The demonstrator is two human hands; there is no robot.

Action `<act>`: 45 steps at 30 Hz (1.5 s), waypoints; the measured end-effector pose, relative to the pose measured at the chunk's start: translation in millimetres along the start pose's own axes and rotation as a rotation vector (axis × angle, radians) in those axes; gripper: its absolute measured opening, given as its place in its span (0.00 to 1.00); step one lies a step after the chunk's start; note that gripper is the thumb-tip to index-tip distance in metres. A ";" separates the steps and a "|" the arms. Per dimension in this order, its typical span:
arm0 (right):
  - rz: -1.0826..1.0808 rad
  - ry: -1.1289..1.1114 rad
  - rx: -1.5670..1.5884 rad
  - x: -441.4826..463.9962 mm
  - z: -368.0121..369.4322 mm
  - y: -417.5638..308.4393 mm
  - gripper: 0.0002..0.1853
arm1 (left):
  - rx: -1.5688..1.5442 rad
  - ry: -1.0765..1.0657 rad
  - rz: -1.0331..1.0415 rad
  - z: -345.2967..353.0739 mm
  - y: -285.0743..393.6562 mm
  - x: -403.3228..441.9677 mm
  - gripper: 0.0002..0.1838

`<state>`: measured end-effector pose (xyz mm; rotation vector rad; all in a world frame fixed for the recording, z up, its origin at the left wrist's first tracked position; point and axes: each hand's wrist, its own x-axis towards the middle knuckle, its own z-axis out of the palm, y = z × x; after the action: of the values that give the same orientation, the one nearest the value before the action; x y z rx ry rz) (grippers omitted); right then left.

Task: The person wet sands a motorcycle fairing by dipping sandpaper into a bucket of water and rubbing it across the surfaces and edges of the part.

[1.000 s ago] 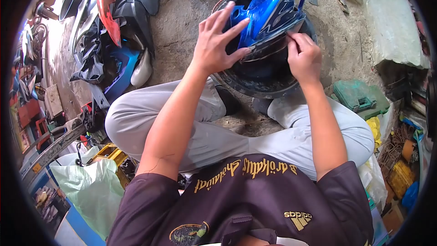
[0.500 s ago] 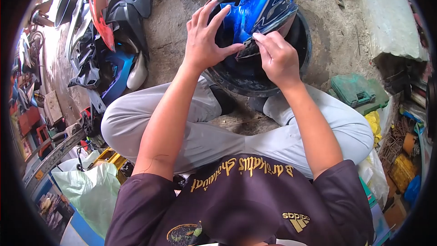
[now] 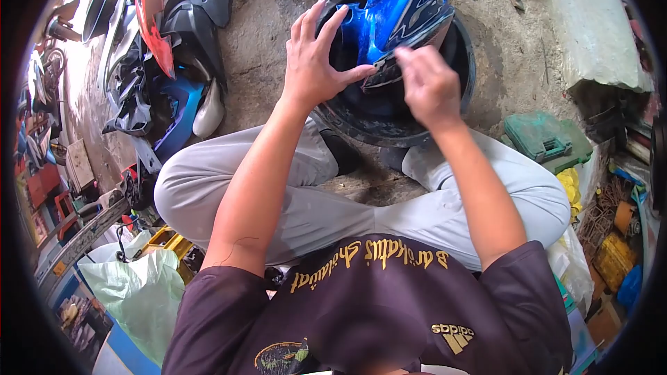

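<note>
Right hand (image 3: 430, 87) has shifted slightly, grip too blurred to tell; spread left hand (image 3: 311, 62) touches blue panel (image 3: 392, 15)

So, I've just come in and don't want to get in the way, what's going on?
A person sitting cross-legged has both hands at a glossy blue panel over a round black basin. The left hand, fingers spread, has its thumb at the panel's lower edge. The right hand is blurred near the same edge; I can't tell its grip.
</note>
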<state>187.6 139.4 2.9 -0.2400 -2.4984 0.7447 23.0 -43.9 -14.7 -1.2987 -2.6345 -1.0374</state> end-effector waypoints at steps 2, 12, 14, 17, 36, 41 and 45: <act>-0.082 -0.033 -0.025 1.5 -0.1 -8.3 0.10 | -0.029 0.000 -0.009 1.7 0.2 -0.3 0.61; -0.005 0.011 -0.050 4.2 0.9 -6.1 0.10 | 0.064 0.072 0.013 13.8 -3.5 -15.6 0.59; 0.122 0.094 -0.099 7.4 -1.0 7.2 0.09 | 0.048 0.083 0.005 16.0 -4.6 -17.4 0.60; 0.038 0.047 -0.052 0.7 2.7 0.7 0.10 | 0.043 0.105 0.008 17.9 -5.5 -16.2 0.60; 0.122 0.065 -0.063 5.4 -1.3 8.3 0.11 | 0.070 0.057 -0.028 14.0 -0.4 -15.7 0.61; -0.022 -0.023 -0.073 5.3 0.9 -10.3 0.12 | 0.075 0.052 -0.024 14.3 -0.5 -16.1 0.60; 0.208 0.125 -0.015 11.4 -3.6 17.2 0.08 | 0.069 0.061 -0.025 14.2 -2.1 -16.8 0.60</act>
<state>180.2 158.8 0.8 -0.5412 -2.3848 0.7683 36.1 -48.4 -31.9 -1.2040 -2.6229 -0.9637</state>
